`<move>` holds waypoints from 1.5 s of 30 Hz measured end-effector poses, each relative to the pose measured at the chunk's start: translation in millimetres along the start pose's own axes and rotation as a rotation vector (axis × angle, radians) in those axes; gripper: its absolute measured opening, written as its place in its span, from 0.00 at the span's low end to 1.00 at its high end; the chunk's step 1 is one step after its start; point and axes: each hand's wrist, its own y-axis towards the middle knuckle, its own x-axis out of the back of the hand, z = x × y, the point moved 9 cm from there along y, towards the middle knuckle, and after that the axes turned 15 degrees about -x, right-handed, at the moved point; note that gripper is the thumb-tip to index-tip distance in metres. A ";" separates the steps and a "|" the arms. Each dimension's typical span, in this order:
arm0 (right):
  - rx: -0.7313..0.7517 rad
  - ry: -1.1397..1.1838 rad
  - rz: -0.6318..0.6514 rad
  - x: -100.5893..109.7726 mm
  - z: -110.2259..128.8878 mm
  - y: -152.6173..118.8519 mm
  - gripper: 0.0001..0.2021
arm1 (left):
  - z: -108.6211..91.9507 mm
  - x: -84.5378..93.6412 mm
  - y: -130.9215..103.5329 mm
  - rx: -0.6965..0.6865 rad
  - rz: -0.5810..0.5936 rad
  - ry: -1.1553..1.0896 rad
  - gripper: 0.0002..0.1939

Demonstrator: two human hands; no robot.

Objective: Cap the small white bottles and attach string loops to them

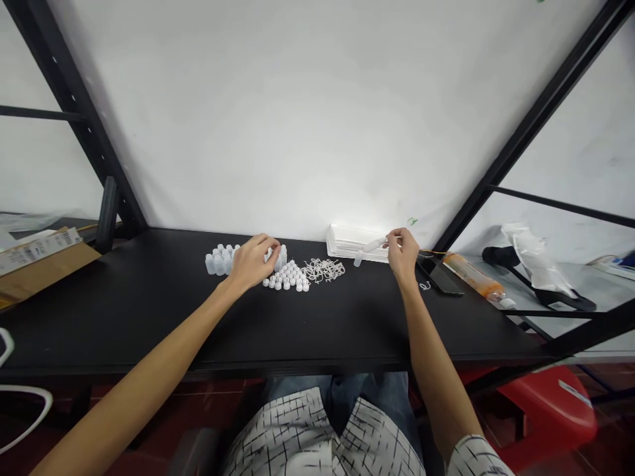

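My left hand point(255, 260) is over a group of small translucent white bottles point(218, 261), its fingers curled down and its fingertips partly hidden among them. Whatever it may grip there I cannot make out. Between the thumb and fingers of my right hand point(403, 252) is the end of a slim white tube point(376, 244), which points left. A small clear bottle point(358, 258) is tilted just below the tube's far end; whether they touch is unclear. Beside my left hand lie several white caps point(288, 276) and a tangle of thin white cords point(323, 270).
Behind the tube lies a stack of flat white sheets point(347, 239) against the wall. To the right are a dark phone point(445, 279) and an orange-clear package point(476, 277). A cardboard box point(49, 268) stands at the left end of the black table point(307, 337). Dark shelf posts flank it.
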 end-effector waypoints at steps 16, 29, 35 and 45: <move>0.033 -0.690 0.125 -39.3 -42.8 -2.5 0.09 | 25.1 -16.4 -2.6 -0.037 0.199 0.197 0.15; 0.050 -0.615 0.141 -42.3 -40.5 -4.4 0.10 | 28.9 -25.9 -7.2 -0.043 0.303 0.204 0.15; 0.048 -0.564 0.133 -39.5 -37.8 -5.0 0.12 | 29.6 -28.4 -9.1 -0.067 0.302 0.201 0.15; 0.036 -0.514 -0.251 -2.0 3.0 -21.7 0.12 | 13.7 -30.6 -7.6 -0.123 0.228 0.207 0.09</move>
